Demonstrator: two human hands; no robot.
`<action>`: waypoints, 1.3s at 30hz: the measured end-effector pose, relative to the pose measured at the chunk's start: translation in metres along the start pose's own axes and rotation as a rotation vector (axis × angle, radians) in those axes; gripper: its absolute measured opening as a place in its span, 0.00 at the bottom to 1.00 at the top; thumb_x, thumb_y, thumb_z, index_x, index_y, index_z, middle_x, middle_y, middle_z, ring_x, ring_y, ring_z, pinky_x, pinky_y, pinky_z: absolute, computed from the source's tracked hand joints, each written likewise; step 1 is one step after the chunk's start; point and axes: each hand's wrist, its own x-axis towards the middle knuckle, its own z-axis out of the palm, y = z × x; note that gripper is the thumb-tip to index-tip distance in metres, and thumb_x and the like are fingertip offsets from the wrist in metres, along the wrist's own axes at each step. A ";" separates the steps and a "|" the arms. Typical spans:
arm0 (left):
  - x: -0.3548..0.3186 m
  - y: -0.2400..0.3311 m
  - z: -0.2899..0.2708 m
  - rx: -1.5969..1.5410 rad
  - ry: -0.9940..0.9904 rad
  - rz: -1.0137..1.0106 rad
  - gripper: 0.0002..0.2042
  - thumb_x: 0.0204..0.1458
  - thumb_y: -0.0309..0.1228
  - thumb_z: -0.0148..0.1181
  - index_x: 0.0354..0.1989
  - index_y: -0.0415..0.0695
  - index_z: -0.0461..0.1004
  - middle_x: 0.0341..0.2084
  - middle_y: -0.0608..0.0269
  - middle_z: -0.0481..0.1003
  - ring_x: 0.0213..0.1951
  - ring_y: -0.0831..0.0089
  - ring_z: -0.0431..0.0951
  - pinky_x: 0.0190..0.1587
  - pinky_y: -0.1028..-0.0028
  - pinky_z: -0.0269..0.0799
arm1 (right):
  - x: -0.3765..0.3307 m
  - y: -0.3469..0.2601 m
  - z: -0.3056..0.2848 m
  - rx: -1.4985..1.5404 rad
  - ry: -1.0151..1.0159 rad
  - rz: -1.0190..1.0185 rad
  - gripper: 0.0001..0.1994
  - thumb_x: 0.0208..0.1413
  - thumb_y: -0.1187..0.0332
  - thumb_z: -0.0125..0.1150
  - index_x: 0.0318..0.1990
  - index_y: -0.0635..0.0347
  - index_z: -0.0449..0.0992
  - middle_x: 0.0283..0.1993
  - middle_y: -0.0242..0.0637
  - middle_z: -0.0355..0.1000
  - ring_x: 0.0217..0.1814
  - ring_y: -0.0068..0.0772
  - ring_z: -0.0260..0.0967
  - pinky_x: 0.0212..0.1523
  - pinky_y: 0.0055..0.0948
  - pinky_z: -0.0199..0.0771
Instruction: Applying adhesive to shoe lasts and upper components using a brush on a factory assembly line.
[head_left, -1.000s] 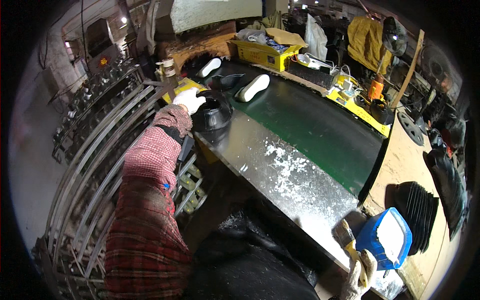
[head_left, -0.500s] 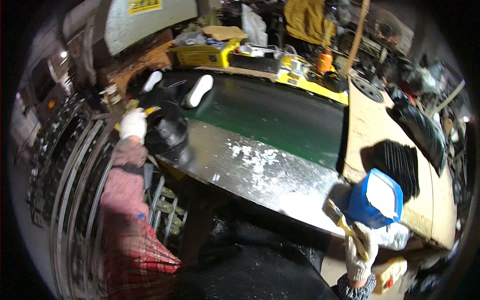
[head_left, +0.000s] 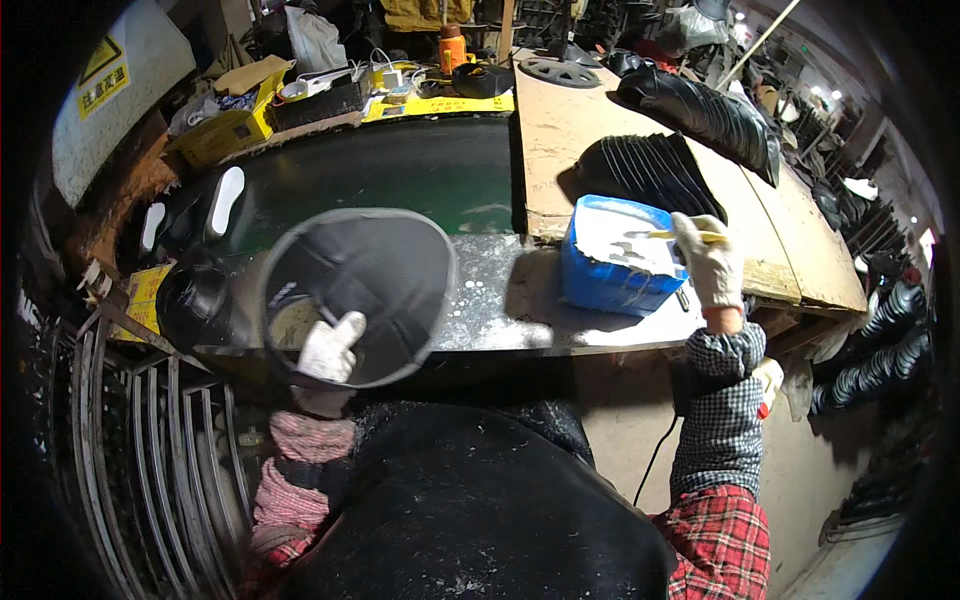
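Observation:
My left hand [head_left: 330, 350], in a white glove, grips the near side of a black wide-mouthed piece [head_left: 400, 265] that looks like a boot upper with a dark fabric lining. It is tilted, its mouth facing me, above the metal tabletop. My right hand [head_left: 712, 265], also gloved, is closed round a brush [head_left: 660, 235] with a yellow handle. The brush's tip reaches into the white paste inside a blue tub [head_left: 610, 285], which stands on the table near its right end. The bristles are partly hidden by the paste.
Two white sole-shaped forms [head_left: 226, 200] stand at the belt's left, near a shiny black rounded thing [head_left: 195, 300]. Curved black pieces [head_left: 650, 170] are stacked on the right-hand board [head_left: 560, 120]. Metal rack bars [head_left: 170, 430] rise at my left. A yellow box [head_left: 225, 130] lies behind.
The view has swung right. My left hand has come from the table's left end and now holds the black wide-mouthed piece. My right hand has raised the brush from beside the tub into it.

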 end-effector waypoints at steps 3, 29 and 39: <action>-0.001 -0.033 0.007 -0.264 -0.159 -0.043 0.07 0.54 0.28 0.59 0.26 0.48 0.68 0.21 0.75 0.67 0.20 0.85 0.64 0.20 0.82 0.58 | -0.006 -0.013 -0.003 0.004 -0.070 -0.006 0.13 0.55 0.60 0.61 0.30 0.63 0.77 0.19 0.27 0.67 0.20 0.17 0.60 0.22 0.21 0.60; -0.005 -0.024 -0.032 -0.532 -0.106 0.026 0.07 0.55 0.25 0.54 0.40 0.37 0.75 0.27 0.67 0.75 0.26 0.80 0.72 0.30 0.79 0.68 | -0.078 -0.114 0.169 0.852 -0.429 0.208 0.15 0.59 0.61 0.57 0.38 0.69 0.74 0.28 0.39 0.74 0.26 0.25 0.71 0.26 0.21 0.71; -0.009 -0.011 -0.005 -0.525 -0.256 -0.023 0.07 0.54 0.25 0.55 0.38 0.36 0.76 0.28 0.66 0.76 0.28 0.79 0.74 0.31 0.79 0.68 | -0.087 -0.242 0.183 0.724 -0.500 -0.876 0.09 0.46 0.71 0.65 0.35 0.64 0.77 0.28 0.41 0.75 0.28 0.39 0.75 0.30 0.29 0.76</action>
